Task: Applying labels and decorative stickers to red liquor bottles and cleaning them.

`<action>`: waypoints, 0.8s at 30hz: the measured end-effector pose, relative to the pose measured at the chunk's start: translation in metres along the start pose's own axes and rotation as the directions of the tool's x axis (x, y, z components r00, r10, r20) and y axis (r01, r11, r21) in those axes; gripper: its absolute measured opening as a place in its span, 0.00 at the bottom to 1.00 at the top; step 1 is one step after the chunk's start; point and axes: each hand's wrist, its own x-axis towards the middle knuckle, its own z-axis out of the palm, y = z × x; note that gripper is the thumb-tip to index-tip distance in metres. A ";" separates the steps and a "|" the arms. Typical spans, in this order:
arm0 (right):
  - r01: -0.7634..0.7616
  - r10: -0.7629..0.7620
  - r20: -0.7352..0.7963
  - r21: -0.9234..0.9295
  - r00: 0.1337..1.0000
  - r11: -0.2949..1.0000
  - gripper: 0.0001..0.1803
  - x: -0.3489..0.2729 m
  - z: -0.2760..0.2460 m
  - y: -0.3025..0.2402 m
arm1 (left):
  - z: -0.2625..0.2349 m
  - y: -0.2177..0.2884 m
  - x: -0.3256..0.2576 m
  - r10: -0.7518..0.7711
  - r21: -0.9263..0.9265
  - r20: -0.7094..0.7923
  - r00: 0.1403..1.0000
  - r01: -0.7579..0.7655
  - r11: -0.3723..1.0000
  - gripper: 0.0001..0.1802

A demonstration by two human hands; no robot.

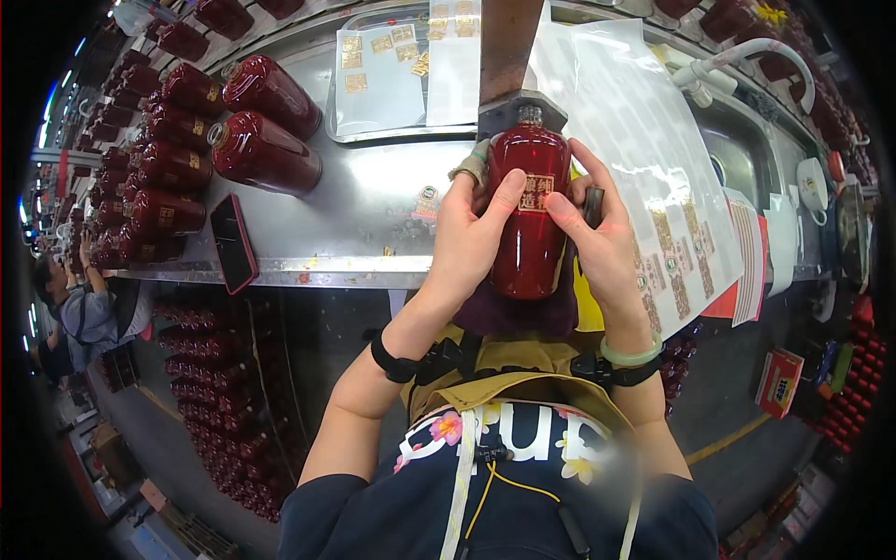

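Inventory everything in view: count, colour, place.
held bottle: 1, red, centre
other bottles: many, red, left and background
bench: 1, silver, centre
tray: 1, silver, top centre
sheet: 1, whitish, right
stickers: many, gold, tray and sheet
phone: 1, black and red, left
faucet: 1, white, upper right
sink: 1, silver, right
cup: 1, white, far right
co-worker: at least 1, bluish-grey top, far left
wristbands: 2, black, lower centre
left hand: 1, bottle's left
right hand: 1, bottle's right
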 end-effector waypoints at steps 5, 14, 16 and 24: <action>0.019 -0.019 -0.014 0.003 1.000 1.000 0.39 0.000 -0.001 0.001 | 0.002 0.002 -0.001 -0.008 -0.019 -0.005 1.000 0.008 1.000 0.29; 0.150 -0.156 -0.036 -0.131 0.987 0.980 0.23 -0.025 -0.007 -0.029 | -0.003 0.007 -0.004 -0.042 -0.114 0.062 0.997 0.049 0.992 0.33; 0.134 -0.135 0.009 -0.215 0.991 0.967 0.12 -0.037 -0.004 -0.034 | -0.001 0.005 -0.005 0.005 -0.051 0.054 0.999 -0.002 0.999 0.34; 0.177 -0.181 0.016 -0.307 0.983 0.935 0.11 -0.039 0.002 -0.024 | -0.001 0.003 -0.006 0.018 -0.027 0.078 0.997 -0.016 0.999 0.35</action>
